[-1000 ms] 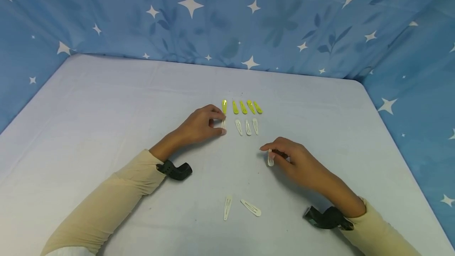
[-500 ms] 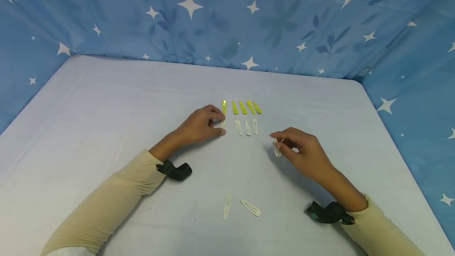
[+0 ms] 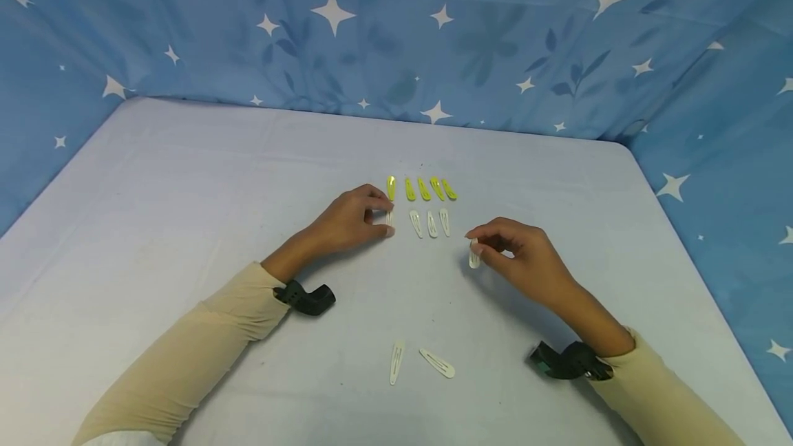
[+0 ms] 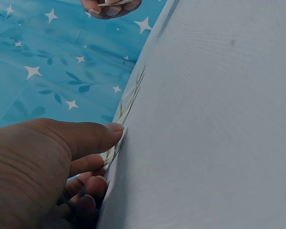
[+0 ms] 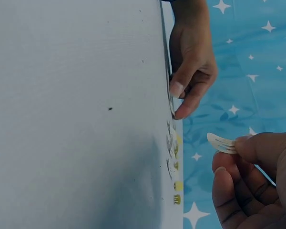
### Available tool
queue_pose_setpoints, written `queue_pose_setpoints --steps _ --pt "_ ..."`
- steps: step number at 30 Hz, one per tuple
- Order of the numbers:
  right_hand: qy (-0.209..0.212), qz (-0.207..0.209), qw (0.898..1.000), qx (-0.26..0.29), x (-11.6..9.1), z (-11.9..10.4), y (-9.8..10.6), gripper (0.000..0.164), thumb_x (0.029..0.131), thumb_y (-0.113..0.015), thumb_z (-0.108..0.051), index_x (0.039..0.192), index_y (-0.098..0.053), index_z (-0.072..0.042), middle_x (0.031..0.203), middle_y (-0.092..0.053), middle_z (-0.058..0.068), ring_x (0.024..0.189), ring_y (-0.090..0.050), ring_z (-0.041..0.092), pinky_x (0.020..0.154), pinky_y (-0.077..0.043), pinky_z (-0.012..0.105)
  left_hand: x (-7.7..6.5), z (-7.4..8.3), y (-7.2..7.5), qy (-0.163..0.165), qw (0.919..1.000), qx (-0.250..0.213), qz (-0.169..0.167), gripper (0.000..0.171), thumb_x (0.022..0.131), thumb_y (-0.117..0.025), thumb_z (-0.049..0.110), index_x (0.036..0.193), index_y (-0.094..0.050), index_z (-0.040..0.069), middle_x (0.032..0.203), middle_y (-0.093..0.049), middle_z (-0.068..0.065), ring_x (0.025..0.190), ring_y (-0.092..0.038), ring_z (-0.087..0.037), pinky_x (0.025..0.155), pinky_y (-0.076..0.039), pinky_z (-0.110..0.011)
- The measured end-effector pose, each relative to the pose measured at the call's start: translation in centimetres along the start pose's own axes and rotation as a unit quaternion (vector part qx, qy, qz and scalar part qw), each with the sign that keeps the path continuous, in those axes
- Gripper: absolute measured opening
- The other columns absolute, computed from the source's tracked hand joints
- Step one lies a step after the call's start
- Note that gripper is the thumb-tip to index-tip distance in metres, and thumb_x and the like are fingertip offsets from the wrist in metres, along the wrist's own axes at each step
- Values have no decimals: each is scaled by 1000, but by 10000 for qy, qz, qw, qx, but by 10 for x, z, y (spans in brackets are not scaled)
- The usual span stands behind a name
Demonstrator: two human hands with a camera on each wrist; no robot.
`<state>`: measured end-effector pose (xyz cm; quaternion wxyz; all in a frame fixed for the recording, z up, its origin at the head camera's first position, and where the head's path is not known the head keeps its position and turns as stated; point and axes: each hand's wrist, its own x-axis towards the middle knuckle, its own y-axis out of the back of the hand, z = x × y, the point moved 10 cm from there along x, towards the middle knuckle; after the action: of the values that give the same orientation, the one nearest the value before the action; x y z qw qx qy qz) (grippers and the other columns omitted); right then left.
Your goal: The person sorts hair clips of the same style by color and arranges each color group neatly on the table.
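My left hand (image 3: pixel 354 221) pinches a white snap hair clip (image 3: pixel 389 218) by its two ends, thumb at the near end and fingertip at the far end, where it lies on the table. To its right lie three more white hair clips (image 3: pixel 431 224) in a row. Thumb and fingers of my right hand (image 3: pixel 523 260) hold another white hair clip (image 3: pixel 473 255), raised above the table just right of that row. The right wrist view shows this held clip (image 5: pixel 222 143) with its rounded end sticking out past the thumb.
Behind the white row lies a row of several yellow hair clips (image 3: pixel 424 189). Two loose white hair clips, one upright in view (image 3: pixel 396 363) and one slanted (image 3: pixel 437 363), lie near the front. A blue star-patterned curtain (image 3: pixel 384 40) borders the white-covered table (image 3: pixel 217 157).
My right hand has lifted its white hair clip and moved away from me, first rightward and then slightly back left. The left hand stays on its clip.
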<state>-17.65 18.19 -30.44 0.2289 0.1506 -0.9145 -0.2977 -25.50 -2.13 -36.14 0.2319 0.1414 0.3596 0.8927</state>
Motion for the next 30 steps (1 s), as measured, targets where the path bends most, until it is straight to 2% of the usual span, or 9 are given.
queue_pose_setpoints --steps 8,11,18,30 --pt "149 -40 9999 -20 12 4 -3 21 87 -68 7 106 -73 0 90 -67 3 71 -56 13 61 -47 20 -1 -1 0 -74 10000 6 9 39 84 -77 19 120 -70 5 119 -57 -8 80 -54 -15 72 -45 -31" --pt "16 -27 10000 -43 16 8 -3 23 86 -67 9 107 -72 1 90 -66 4 70 -55 14 60 -46 21 0 -1 -1 -75 10000 22 -13 39 84 -77 19 120 -70 5 119 -57 -7 80 -53 -15 72 -44 -31" --pt "-396 -57 9992 -17 17 31 -3 22 88 -67 5 110 -72 -1 93 -67 4 73 -56 15 59 -45 20 0 1 -2 -86 10000 16 -44 39 85 -77 19 121 -69 5 119 -57 -8 80 -53 -15 73 -45 -30" --pt "-775 11 9970 -47 29 51 -2 21 89 -67 2 109 -72 0 95 -68 7 71 -52 18 57 -43 20 0 1 0 -45 10000 7 -29 40 84 -77 18 121 -69 5 120 -57 -8 81 -54 -15 73 -44 -31"
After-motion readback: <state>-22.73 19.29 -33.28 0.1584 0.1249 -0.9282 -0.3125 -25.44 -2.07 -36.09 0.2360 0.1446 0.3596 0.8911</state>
